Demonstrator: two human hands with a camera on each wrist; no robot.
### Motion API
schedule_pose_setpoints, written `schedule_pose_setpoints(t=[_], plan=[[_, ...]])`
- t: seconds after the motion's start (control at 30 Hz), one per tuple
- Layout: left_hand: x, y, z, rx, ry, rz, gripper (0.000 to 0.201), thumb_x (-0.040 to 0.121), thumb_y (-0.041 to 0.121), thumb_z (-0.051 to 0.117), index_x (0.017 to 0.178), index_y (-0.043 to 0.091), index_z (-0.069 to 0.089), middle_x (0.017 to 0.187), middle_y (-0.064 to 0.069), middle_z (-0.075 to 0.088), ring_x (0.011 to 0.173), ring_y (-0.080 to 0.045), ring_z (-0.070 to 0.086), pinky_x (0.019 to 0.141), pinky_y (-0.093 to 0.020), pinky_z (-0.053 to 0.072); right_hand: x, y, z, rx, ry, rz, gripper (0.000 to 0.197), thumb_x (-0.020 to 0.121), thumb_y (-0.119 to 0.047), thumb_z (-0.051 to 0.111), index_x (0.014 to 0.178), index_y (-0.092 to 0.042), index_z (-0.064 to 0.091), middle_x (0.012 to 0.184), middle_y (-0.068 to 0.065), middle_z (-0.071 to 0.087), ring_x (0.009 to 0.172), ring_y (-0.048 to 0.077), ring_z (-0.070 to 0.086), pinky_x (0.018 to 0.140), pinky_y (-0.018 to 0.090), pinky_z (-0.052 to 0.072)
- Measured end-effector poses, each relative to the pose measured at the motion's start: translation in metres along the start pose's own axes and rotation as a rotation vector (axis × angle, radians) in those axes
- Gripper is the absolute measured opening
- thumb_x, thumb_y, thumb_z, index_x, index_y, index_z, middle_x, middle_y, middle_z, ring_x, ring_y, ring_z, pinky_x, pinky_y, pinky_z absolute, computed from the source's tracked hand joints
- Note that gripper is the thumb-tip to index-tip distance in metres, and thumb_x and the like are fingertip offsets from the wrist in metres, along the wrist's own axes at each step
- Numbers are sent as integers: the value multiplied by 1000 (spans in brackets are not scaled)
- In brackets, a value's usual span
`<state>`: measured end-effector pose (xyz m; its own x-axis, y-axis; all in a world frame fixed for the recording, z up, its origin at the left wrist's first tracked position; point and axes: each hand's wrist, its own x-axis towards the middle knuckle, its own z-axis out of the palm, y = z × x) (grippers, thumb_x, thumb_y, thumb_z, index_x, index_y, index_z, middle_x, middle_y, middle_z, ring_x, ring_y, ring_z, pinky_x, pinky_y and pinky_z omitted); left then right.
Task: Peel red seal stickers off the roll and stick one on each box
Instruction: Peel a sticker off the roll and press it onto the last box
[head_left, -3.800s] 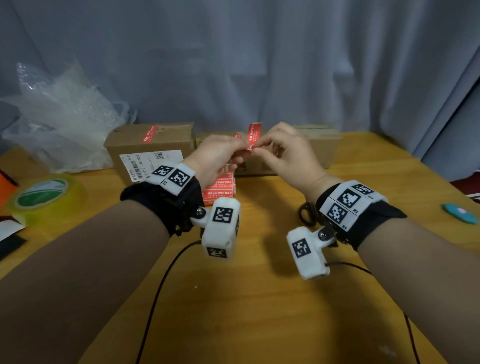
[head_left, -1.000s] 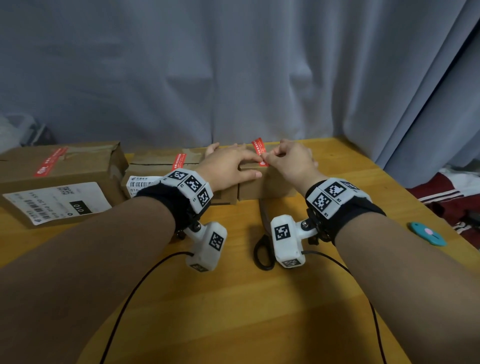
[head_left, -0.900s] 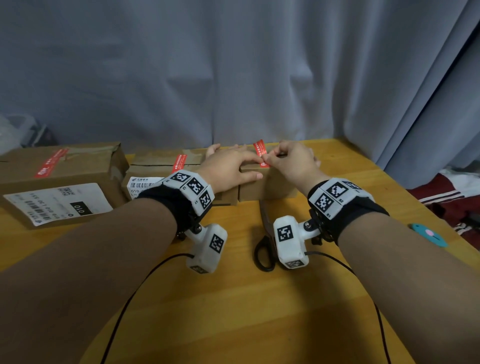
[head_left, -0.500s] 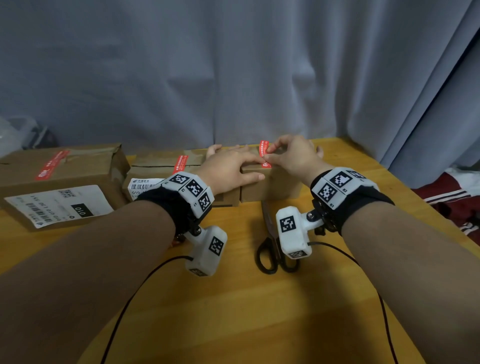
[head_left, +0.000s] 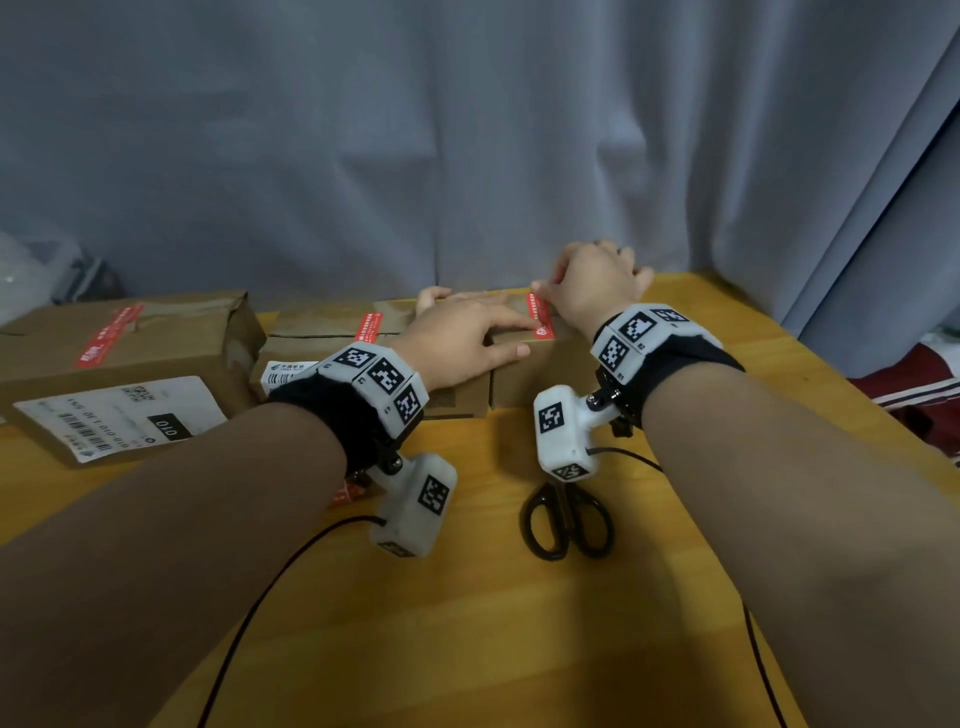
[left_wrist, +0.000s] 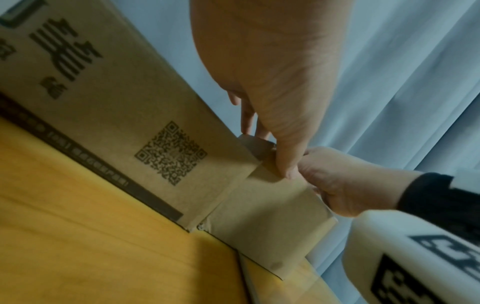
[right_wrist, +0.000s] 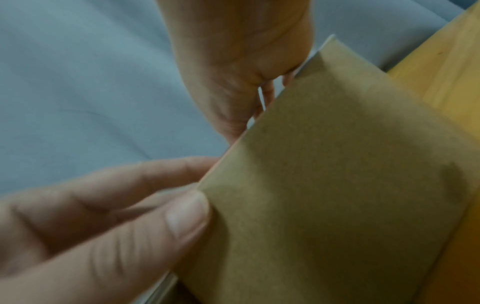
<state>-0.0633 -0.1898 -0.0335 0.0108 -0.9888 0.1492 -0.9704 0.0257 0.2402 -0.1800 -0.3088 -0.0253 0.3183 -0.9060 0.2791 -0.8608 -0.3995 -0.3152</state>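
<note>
Both hands flat on matte cardboard box, smoothing red strip sticker.

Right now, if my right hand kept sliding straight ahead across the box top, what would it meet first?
Probably the grey curtain hanging behind the box. The right hand already reaches the box's far edge; nothing else shows beyond it, though the depth is unclear.

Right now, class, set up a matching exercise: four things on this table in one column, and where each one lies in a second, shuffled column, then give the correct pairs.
Things
1. scissors
2. left hand
3. shipping label
4. fresh red sticker

Places
A. on the large box at far left
B. flat on the box tops, beside the sticker
C. on the wooden table under the right wrist
D. on the rightmost box, under the right hand's fingers

Pairs: 1-C, 2-B, 3-A, 4-D
</note>
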Motion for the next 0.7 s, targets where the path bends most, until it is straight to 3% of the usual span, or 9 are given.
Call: schedule_pose_setpoints(t=[0.1,0.17,0.27,0.33,0.47,0.6,0.7], plan=[[2,-3,1,13,28,0,36,89,48,53,122,33,50,133,10,57,129,-14,47,109,-42,15,-3,5,1,-1,-19,-320,24,87,-36,54,98,-22,70,113,5,64,114,25,50,97,38,32],[3,-4,1,10,33,-26,43,89,50,53,123,26,47,130,8,60,124,-15,51,110,-41,17,-12,12,0,-45,-96,-468,31,93,-33,43,110,-22,67,121,1,65,120,22,51,105,39,26],[3,-4,4,46,30,-28,50,89,53,50,130,25,46,133,7,58,126,-14,50,112,-42,16,-23,22,-4,-121,-296,-459,45,99,-35,27,141,-25,38,151,-8,37,145,15,18,117,46,-3],[3,-4,6,59,19,-38,53,89,55,49,133,25,45,134,6,58,128,-15,50,113,-42,15,-29,22,-7,-151,-369,-461,48,99,-35,22,146,-24,27,156,-8,25,147,14,6,116,47,-10],[5,-4,6,60,5,-66,55,89,56,48,133,24,44,128,2,62,125,-18,52,113,-42,14,-41,23,-13,-123,-332,-537,46,99,-31,28,141,-18,38,152,-3,35,145,12,14,118,43,-7],[5,-3,7,53,2,-74,54,89,56,48,132,23,44,116,1,67,120,-19,56,114,-42,13,-63,34,-16,-50,-213,-637,43,93,-30,45,132,-15,51,140,1,51,140,11,31,119,33,1],[4,-4,7,55,7,-65,53,89,55,47,132,23,44,122,1,65,122,-18,54,115,-42,13,-73,39,-17,-41,-161,-671,42,91,-30,51,132,-16,52,139,2,53,137,10,36,118,31,3]])
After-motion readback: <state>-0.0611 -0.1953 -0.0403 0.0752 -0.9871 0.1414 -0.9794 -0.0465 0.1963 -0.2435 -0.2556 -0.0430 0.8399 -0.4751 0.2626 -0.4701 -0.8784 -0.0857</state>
